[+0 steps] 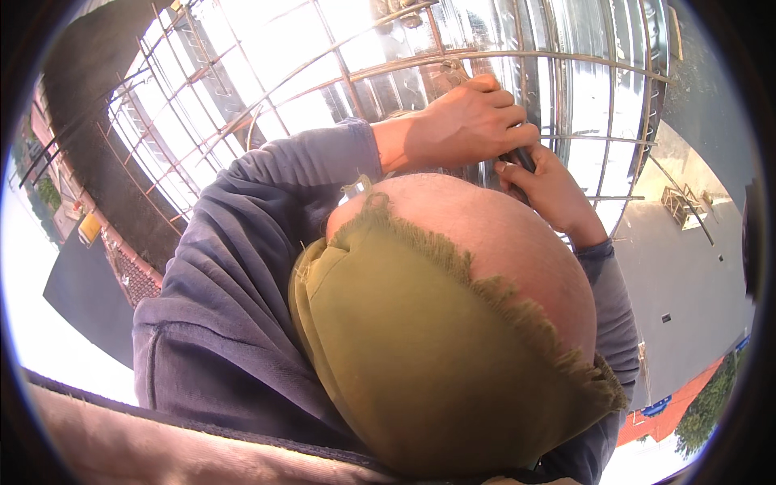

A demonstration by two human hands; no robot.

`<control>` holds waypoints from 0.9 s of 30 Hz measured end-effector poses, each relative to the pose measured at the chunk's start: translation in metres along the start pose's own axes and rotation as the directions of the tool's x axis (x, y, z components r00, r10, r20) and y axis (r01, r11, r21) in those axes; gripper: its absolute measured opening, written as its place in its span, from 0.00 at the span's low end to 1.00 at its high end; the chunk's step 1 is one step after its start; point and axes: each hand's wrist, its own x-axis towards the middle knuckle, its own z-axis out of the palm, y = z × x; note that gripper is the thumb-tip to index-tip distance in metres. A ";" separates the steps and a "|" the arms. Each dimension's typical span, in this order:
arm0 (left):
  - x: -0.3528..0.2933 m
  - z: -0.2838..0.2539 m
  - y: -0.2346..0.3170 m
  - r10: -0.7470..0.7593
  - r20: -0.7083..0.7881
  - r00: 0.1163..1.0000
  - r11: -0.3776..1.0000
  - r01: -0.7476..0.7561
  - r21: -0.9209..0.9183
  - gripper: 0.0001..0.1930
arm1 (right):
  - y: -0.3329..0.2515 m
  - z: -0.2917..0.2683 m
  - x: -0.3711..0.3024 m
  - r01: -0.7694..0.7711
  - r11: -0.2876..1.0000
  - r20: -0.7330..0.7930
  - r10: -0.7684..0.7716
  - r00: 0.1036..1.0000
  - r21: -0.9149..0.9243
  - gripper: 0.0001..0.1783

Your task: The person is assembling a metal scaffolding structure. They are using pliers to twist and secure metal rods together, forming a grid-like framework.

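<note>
My left hand (pixel 478 123) reaches in from the left, its fingers curled around a hand tool. A dark handle (pixel 522 158) comes out below its little finger. My right hand (pixel 554 190) is closed on that same handle, with the thumb along its side. Just above my left fingers, a rusty brown piece (pixel 449 74) touches a reinforcing bar (pixel 501 54); it may be the tool's head, but I cannot tell. Most of the tool is hidden by my fingers. A bare knee (pixel 493 218) in frayed olive cloth (pixel 404 339) rises between my arms.
A grid of thin steel bars (pixel 343 77) crosses above shiny ribbed metal sheeting (pixel 558 89). Bar ends (pixel 667 80) stick out at the right. Grey ground (pixel 687 299) lies beyond, with a small wooden frame (pixel 683 208). A yellow object (pixel 89 229) stands at the far left.
</note>
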 end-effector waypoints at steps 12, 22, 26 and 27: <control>-0.094 0.002 0.014 -0.070 -0.036 0.997 0.928 0.052 -0.370 0.10 | 0.038 -0.033 0.048 0.119 0.126 -0.013 -0.739 0.673 -0.985 0.10; -0.032 -0.029 0.028 -0.606 0.626 0.490 0.183 0.852 -0.490 0.20 | 0.038 -0.040 0.028 0.211 0.386 -0.133 -0.695 0.706 -0.898 0.07; 0.000 -0.002 0.020 -0.572 0.580 0.580 -0.398 0.421 -0.815 0.24 | 0.019 -0.028 -0.026 0.290 0.742 -0.201 -0.494 0.846 -0.604 0.14; 0.007 0.002 0.020 -0.548 0.573 0.609 -0.415 0.397 -0.819 0.23 | 0.015 -0.029 -0.040 0.285 0.789 -0.188 -0.446 0.875 -0.545 0.16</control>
